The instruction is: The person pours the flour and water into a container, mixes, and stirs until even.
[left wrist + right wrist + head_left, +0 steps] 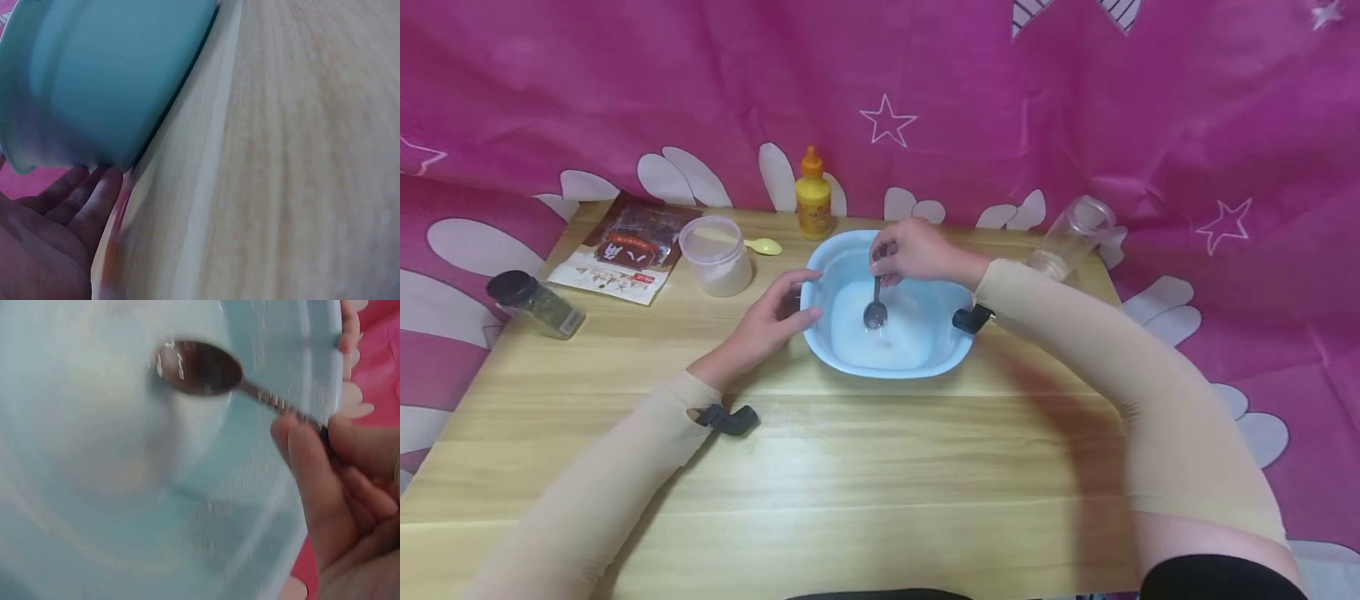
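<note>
While the right hand pinches the handle of the dark spoon between thumb and fingertips, the left hand rests its nearly straight fingers against the side of the blue basin, some at the rim and others on the outer wall, not clenched. The basin sits upright on the table, towards its far edge, and the spoon's head hangs within it, over or just at the whitish liquid; the right wrist view is too blurred to settle whether they touch.

The step in hand looks like stirring or scooping, and a light, sure pinch should serve it well. Best tip the handle only slightly, so that nothing slops from the spoon's head, and move in slow, low strokes clear of the walls. The left hand would do well to press just enough to steady the basin, since a hard push could slide it towards the yellow bottle behind. Wide sweeps seem unwise: the right wrist's black camera hangs close over the rim.
</note>
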A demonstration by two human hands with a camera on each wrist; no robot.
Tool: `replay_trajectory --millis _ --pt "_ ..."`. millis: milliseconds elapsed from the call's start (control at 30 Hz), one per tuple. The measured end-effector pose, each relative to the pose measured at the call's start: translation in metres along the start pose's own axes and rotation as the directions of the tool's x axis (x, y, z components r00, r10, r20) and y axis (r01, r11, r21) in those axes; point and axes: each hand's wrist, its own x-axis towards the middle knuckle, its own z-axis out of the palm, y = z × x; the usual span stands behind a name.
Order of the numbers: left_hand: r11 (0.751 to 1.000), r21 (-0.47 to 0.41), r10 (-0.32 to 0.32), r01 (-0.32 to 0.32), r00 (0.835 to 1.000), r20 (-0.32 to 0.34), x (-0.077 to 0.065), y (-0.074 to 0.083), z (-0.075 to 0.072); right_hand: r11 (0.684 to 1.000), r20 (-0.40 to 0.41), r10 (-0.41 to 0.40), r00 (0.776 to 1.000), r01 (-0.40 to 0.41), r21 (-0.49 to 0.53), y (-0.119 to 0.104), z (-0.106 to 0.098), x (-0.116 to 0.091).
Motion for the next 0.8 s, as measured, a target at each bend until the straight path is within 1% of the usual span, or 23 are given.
replay_trajectory --millis 33,100,133,200,233,300,367,433,500,533,567,633,733,800 --pt "1.000 0.001 -0.005 0.005 1.000 -0.003 -0.001 0.000 0.000 1.000 -0.035 0.005 0.999 -0.006 -0.029 0.000 -0.002 0.001" --pt "1.000 -0.001 -0.008 0.008 1.000 -0.007 -0.001 -0.002 0.000 0.995 -0.079 0.013 0.997 -0.021 -0.096 0.000 -0.007 0.000" --pt "1.000 0.002 -0.008 0.008 1.000 -0.008 -0.001 -0.002 0.000 0.991 -0.090 0.013 0.996 -0.025 -0.130 0.001 -0.009 -0.001" --pt "1.000 0.015 -0.003 0.003 1.000 -0.009 -0.001 -0.003 0.000 0.983 -0.081 0.015 0.997 -0.029 -0.183 -0.001 -0.012 -0.006" --pt "1.000 0.022 -0.001 0.001 1.000 -0.010 -0.001 -0.003 0.000 0.979 -0.063 0.022 0.998 -0.034 -0.201 -0.002 -0.012 -0.008" --pt "1.000 0.026 0.004 -0.003 1.000 -0.010 -0.001 -0.003 -0.001 0.976 -0.001 0.034 0.999 -0.033 -0.213 -0.005 -0.010 -0.012" --pt "1.000 0.027 0.007 -0.007 1.000 -0.010 -0.001 -0.003 -0.001 0.983 0.085 0.043 0.995 -0.027 -0.180 -0.009 -0.004 -0.014" --pt "1.000 0.021 0.011 -0.010 1.000 -0.011 -0.001 -0.003 -0.002 0.992 0.172 0.035 0.984 -0.013 -0.129 -0.013 0.005 -0.014" --pt "1.000 0.012 0.015 -0.015 1.000 -0.011 -0.001 -0.004 -0.002 0.997 0.230 0.012 0.973 0.005 -0.072 -0.019 0.013 -0.013" --pt "1.000 0.007 0.019 -0.019 1.000 -0.012 -0.002 -0.004 -0.002 0.999 0.243 -0.001 0.970 0.012 -0.044 -0.021 0.017 -0.012" --pt "1.000 0.004 0.023 -0.023 1.000 -0.012 -0.002 -0.004 -0.002 1.000 0.245 -0.015 0.969 0.021 -0.021 -0.023 0.021 -0.010" --pt "1.000 0.000 0.030 -0.030 0.999 -0.010 -0.002 -0.005 -0.002 0.999 0.218 -0.041 0.975 0.036 0.026 -0.027 0.026 -0.006" --pt "1.000 -0.003 0.031 -0.031 0.999 -0.006 -0.002 -0.004 -0.001 0.996 0.128 -0.067 0.989 0.059 0.060 -0.029 0.028 0.004" --pt "1.000 0.002 0.029 -0.029 1.000 -0.003 -0.001 -0.004 0.000 0.995 0.048 -0.085 0.995 0.083 0.046 -0.028 0.027 0.009"
